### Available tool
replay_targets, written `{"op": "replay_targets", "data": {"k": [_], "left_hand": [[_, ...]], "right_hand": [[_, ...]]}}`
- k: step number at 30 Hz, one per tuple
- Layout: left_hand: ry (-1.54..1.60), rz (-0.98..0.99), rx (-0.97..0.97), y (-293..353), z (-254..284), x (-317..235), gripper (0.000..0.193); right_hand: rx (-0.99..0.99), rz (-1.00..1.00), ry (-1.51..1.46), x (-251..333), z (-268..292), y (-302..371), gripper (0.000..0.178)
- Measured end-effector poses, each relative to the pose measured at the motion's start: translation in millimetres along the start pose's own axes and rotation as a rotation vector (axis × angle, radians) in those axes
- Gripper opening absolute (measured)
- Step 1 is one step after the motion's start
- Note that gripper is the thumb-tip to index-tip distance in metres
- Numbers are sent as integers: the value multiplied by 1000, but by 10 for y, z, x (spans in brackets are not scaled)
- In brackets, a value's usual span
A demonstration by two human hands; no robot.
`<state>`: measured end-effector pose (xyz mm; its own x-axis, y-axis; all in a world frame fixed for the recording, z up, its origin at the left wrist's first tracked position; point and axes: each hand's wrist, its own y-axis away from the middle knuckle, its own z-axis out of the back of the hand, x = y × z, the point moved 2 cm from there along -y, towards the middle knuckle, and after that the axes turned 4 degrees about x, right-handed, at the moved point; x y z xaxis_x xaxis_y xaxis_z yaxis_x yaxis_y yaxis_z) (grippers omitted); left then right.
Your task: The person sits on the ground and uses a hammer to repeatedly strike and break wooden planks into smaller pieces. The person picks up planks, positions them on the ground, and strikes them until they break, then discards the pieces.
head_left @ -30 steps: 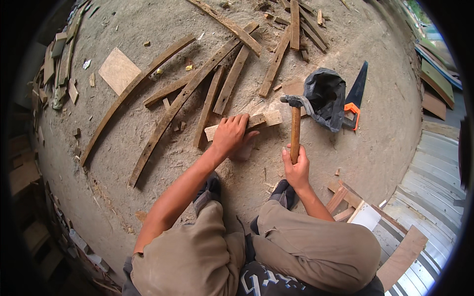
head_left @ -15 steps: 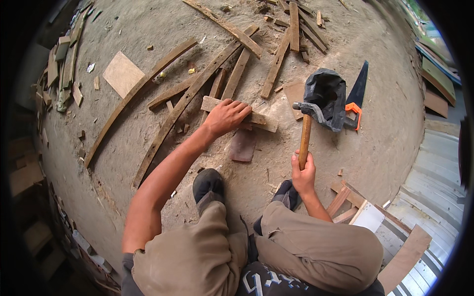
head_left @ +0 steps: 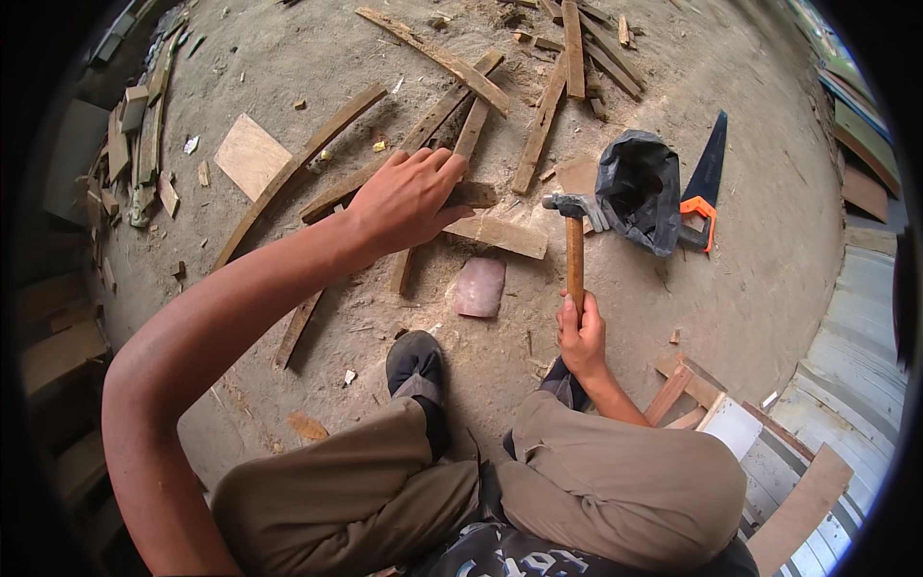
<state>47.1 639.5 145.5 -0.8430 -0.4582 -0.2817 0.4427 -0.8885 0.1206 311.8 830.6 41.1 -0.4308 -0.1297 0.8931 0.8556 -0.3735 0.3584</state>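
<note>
A short dark stick of wood (head_left: pixel 474 195) sticks out between the thumb and fingers of my left hand (head_left: pixel 409 197), which is raised over the ground. Below it lies a pale flat board (head_left: pixel 502 236). My right hand (head_left: pixel 582 337) grips the wooden handle of a claw hammer (head_left: pixel 574 255) low down, with the metal head up and away from me. A pinkish flat block (head_left: pixel 480 287) rests on the dirt between my hands. Just beyond the hammer's head sits a black plastic bag (head_left: pixel 635 192), its mouth open.
A handsaw (head_left: pixel 707 178) with an orange handle lies right of the bag. Long wooden strips (head_left: pixel 317 149) and a square plywood piece (head_left: pixel 252 157) are scattered ahead. Wood scraps are piled at left (head_left: pixel 144 135). Boards lie on corrugated metal sheeting (head_left: pixel 846 356) at right.
My left hand has risen off the pale board and moved left with the short dark stick. The hammer has shifted slightly left and stays in my right hand.
</note>
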Motion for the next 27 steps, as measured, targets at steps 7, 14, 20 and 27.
{"op": "replay_targets", "data": {"k": [7,14,20,27], "left_hand": [[99,435,-215,-40,-1223,-340,40],[160,506,-318,-138,-1482,-479,35],[191,486,-291,-166,-1384,-432,36],[177,459,-310,-152,-1438,-428,37]], "right_hand": [[-25,29,-24,-33,-160,113,34],[63,125,157,139,-96,7,33],[146,146,248,306,-187,-74,34],[19,320,182,613,-112,-90,28]]}}
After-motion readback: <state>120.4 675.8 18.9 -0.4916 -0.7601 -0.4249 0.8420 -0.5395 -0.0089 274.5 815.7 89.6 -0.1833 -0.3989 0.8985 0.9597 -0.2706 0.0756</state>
